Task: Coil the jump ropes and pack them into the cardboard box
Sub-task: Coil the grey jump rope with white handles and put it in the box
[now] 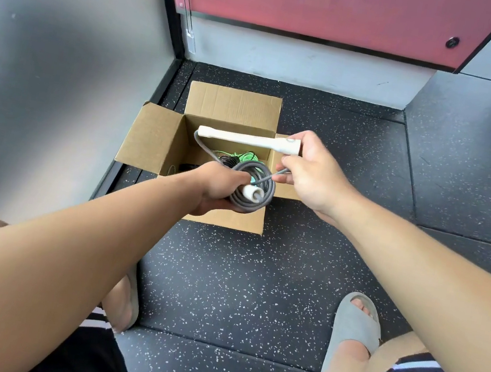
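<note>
An open cardboard box [152, 139] stands on the floor with its flaps spread. Above it my left hand [218, 188] grips a grey jump rope coil [259, 202] wound around a white handle [252, 192] that pokes out of the coil's centre. My right hand [311, 170] holds the rope's other white handle [245, 138] level over the box, and its lower fingers pinch the grey cord end. A green rope [244, 155] and a dark coil [227, 160] lie inside the box, partly hidden by my hands.
The floor is dark speckled rubber matting [254, 283]. A grey wall [64, 60] runs along the left, and a red panel [331, 3] over a pale base closes the back. My feet in grey slides [349, 337] stand near the bottom.
</note>
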